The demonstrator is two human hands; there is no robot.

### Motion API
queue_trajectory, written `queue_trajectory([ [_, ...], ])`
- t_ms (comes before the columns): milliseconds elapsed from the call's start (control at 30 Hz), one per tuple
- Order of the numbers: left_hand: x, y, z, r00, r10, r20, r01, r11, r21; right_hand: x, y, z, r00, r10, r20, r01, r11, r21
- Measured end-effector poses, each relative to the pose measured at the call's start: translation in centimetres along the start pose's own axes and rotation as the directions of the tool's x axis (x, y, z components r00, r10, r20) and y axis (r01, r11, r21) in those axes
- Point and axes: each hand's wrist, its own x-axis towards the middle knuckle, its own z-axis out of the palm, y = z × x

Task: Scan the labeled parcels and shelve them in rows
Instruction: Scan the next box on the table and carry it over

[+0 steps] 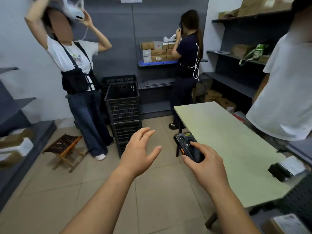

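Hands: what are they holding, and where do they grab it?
The right hand grips the black scanner by its near end. The left hand is open and holds nothing.

parcels (pixel 157 52) partly behind person (pixel 187 53), labels unreadable; scanner (pixel 183 140) base under right hand (pixel 209 169)

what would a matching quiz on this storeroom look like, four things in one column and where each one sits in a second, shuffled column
Column A
1. scanner
2. black crates
3. folding stool
4. parcels

Column B
a. stacked in rows on the blue shelf at the back wall
b. standing alone on the tiled floor, left of centre
c. gripped in the right hand
d. piled one on another in the middle of the room

Pairs: 1-c, 2-d, 3-b, 4-a
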Motion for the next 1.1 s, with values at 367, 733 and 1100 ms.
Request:
queue_trajectory([
  [367,25.7,-4.9,12.2,0.966,0.217,0.144,-0.199,0.971,-0.132,20.6,7.6,4.2,0.963,0.178,-0.204,-0.197,0.978,-0.073],
  [733,41.1,2.7,29.5,0.667,0.646,0.371,-0.462,0.749,-0.475,25.1,14.4,0.0,0.63,0.429,-0.647,-0.618,0.782,-0.084],
  [1100,41.1,12.5,44.1,0.409,0.783,0.468,-0.483,0.621,-0.617,23.6,23.8,-4.8,0.338,0.521,-0.784,-0.784,0.617,0.071],
])
